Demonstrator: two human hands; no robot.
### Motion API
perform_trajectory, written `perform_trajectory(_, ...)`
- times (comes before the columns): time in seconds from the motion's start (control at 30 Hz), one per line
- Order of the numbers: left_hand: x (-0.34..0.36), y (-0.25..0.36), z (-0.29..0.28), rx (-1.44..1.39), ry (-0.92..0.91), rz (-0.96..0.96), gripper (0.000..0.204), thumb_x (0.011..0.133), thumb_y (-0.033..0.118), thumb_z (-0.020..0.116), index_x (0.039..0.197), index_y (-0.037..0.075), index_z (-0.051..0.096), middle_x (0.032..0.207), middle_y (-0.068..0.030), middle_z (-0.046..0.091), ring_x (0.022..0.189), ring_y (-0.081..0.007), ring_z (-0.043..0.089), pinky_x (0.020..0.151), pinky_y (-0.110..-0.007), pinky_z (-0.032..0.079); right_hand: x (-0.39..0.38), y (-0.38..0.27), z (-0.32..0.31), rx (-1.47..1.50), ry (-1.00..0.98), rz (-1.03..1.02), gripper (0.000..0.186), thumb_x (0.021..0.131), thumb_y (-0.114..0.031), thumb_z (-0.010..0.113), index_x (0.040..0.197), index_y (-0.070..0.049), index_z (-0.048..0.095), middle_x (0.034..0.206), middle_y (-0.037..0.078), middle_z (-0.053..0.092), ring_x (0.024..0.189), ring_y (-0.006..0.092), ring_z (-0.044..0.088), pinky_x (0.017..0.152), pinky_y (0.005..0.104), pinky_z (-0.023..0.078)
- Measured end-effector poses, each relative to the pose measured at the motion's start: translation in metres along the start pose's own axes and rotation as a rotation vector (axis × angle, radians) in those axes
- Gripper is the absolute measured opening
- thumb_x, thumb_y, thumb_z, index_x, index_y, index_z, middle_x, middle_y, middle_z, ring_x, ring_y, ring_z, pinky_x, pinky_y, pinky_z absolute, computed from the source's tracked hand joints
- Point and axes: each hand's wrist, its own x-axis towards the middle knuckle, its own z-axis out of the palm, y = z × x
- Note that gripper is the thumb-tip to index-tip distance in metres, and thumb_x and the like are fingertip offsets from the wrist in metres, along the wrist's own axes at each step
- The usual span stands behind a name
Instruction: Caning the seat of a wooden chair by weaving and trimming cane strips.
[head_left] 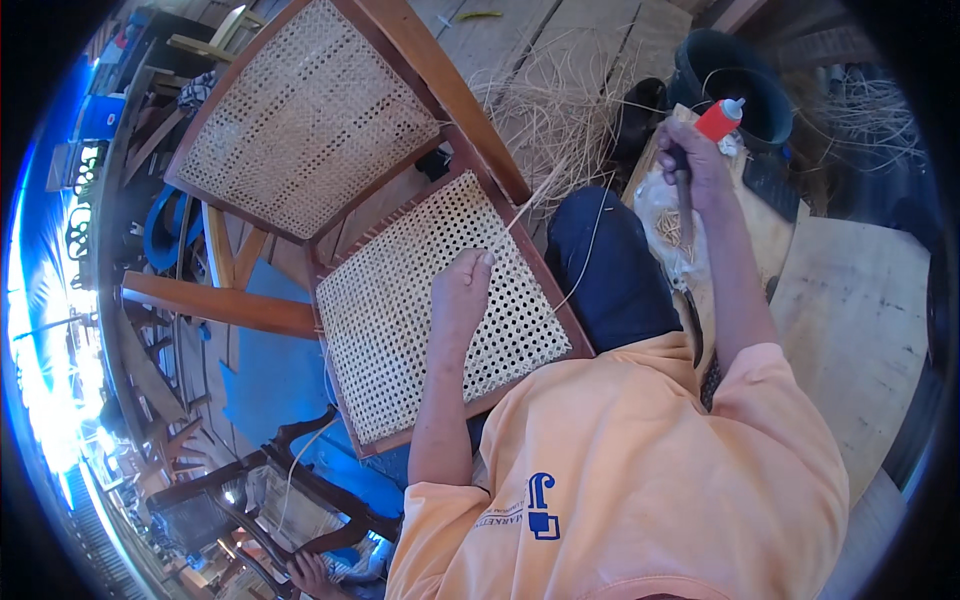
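My left hand (461, 288) is closed in a fist over the woven cane seat (390, 330) of a reddish-brown wooden chair; whatever its fingers hold is hidden. A pale cane strand (528, 203) sticks up from the seat's edge just beyond it. Out to the right, my right hand (700, 165) is wrapped round a narrow tool (685, 205) with a dark handle, its thin end pointing down. A red bottle (714, 122) with a white nozzle shows at that hand, partly covered by it; I cannot tell whether it is gripped. Below lies a clear plastic bag (660, 225) with small tan pegs.
The chair's cane back (310, 115) rises at the far left. Loose cane strands (560, 110) are heaped on the plank floor near a dark green bucket (775, 100). A plywood sheet (850, 320) lies right. Another person's hand (312, 575) touches a dark chair frame (330, 495).
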Motion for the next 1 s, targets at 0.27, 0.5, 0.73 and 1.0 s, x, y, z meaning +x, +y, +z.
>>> perform_trajectory(0.27, -0.038, -0.028, 0.058, 0.169, -0.138, -0.011, 0.020, 0.083, 0.023, 0.054, 0.089, 0.004, 0.058, 0.075, -0.0133, 0.057, 0.066, -0.0245, 0.056, 0.062, -0.034, 0.044, -0.080, 0.048, 0.020, -0.190, -0.306, 0.429, 0.016, 0.084, -0.023, 0.055, 0.084, -0.008, 0.050, 0.065, 0.001, 0.053, 0.046, 0.0065, 0.047, 0.037, 0.0184, 0.035)
perform_trajectory(0.5, -0.047, -0.043, 0.064, 0.040, -0.111, 0.062, 0.019, 0.081, 0.020, 0.056, 0.089, 0.003, 0.059, 0.078, -0.0143, 0.056, 0.072, -0.0275, 0.056, 0.065, -0.035, 0.044, -0.106, 0.070, 0.017, -0.177, -0.188, 0.513, 0.018, 0.084, -0.025, 0.056, 0.086, -0.008, 0.049, 0.065, 0.001, 0.053, 0.046, 0.0077, 0.047, 0.037, 0.0193, 0.035)
perform_trajectory(0.73, -0.067, -0.051, 0.046, 0.169, -0.148, 0.167, 0.017, 0.078, 0.016, 0.057, 0.087, 0.002, 0.060, 0.076, -0.0133, 0.057, 0.076, -0.0266, 0.057, 0.068, -0.036, 0.045, -0.103, 0.075, 0.012, -0.104, -0.230, 0.501, 0.020, 0.084, -0.025, 0.056, 0.088, -0.007, 0.048, 0.066, 0.003, 0.052, 0.046, 0.0095, 0.047, 0.037, 0.0197, 0.035)
perform_trajectory(1.0, -0.067, -0.051, 0.048, 0.415, -0.092, 0.114, 0.014, 0.083, 0.016, 0.048, 0.085, 0.004, 0.055, 0.084, -0.0148, 0.057, 0.078, -0.0333, 0.055, 0.070, -0.040, 0.044, -0.102, 0.072, 0.020, -0.087, -0.248, 0.503, 0.020, 0.084, -0.026, 0.056, 0.089, -0.007, 0.049, 0.067, 0.003, 0.053, 0.048, 0.0099, 0.048, 0.038, 0.0209, 0.036)
